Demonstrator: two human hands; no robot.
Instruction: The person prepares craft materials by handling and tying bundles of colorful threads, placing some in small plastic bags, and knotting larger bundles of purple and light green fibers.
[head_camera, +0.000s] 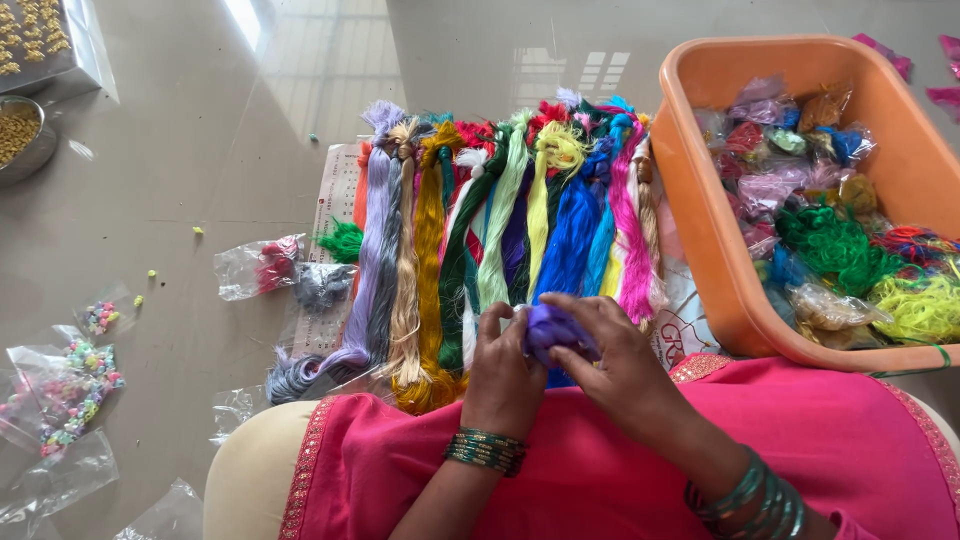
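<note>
Both hands close around a small purple bundle of silky thread (553, 328) above the lap.

The left hand (503, 375) grips the bundle's left side with curled fingers, and the right hand (612, 350) wraps over its right side — both grasping it, held just above a pink garment with gold trim (560, 460). Just beyond the hands, a row of long silk thread skeins in lilac, gold, green, yellow, blue and pink (500, 230) lies side by side on the glossy grey floor (170, 180). To the right stands an orange plastic tub (700, 210) filled with bagged and loose threads. Clear plastic bags of pastel beads (70, 385) lie well apart at the left — near a metal bowl of yellow pieces (22, 135).
</note>
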